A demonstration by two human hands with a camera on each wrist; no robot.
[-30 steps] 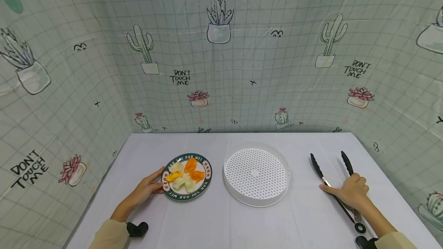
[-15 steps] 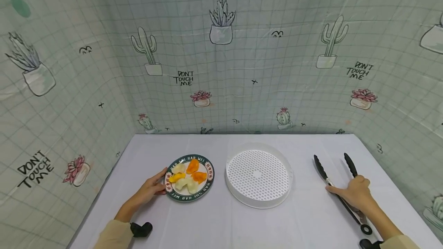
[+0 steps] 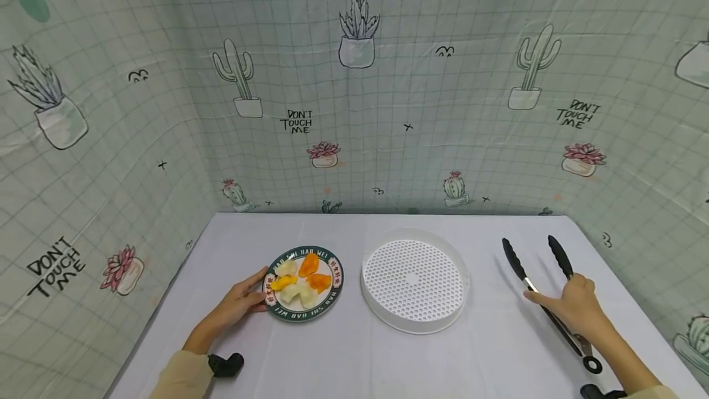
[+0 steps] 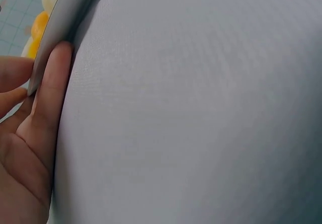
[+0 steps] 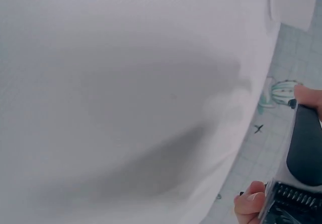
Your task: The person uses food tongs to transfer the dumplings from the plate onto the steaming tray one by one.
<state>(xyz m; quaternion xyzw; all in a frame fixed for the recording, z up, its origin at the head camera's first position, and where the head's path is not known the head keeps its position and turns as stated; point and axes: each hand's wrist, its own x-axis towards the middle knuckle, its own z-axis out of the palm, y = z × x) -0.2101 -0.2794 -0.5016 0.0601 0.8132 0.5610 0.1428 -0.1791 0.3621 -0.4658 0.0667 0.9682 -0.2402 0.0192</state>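
Note:
At the left, my left hand (image 3: 238, 299) holds the left rim of a round plate (image 3: 303, 251) with a dark green patterned border. On it lie several small dumpling-like pieces: orange (image 3: 308, 265), yellow (image 3: 283, 282) and pale green (image 3: 300, 294). The left wrist view has the thumb over the plate's edge and a finger flat against its underside (image 4: 73, 15). On the right, my right hand (image 3: 578, 305) grips spread kitchen tongs (image 3: 562, 328) with black tips, held over their shadow on the cloth. In the right wrist view, fingers (image 5: 250, 204) wrap the tongs' side by the black grip (image 5: 306, 146).
Between the hands stands a round white tray (image 3: 462, 276) with a perforated floor and a low wall. White cloth covers the table (image 3: 388, 362). A patterned curtain (image 3: 410, 171) encloses the back and both sides.
The tongs have risen off the cloth in my right hand, their shadow now apart from them. My left hand and the plate keep their place; the view has shifted slightly.

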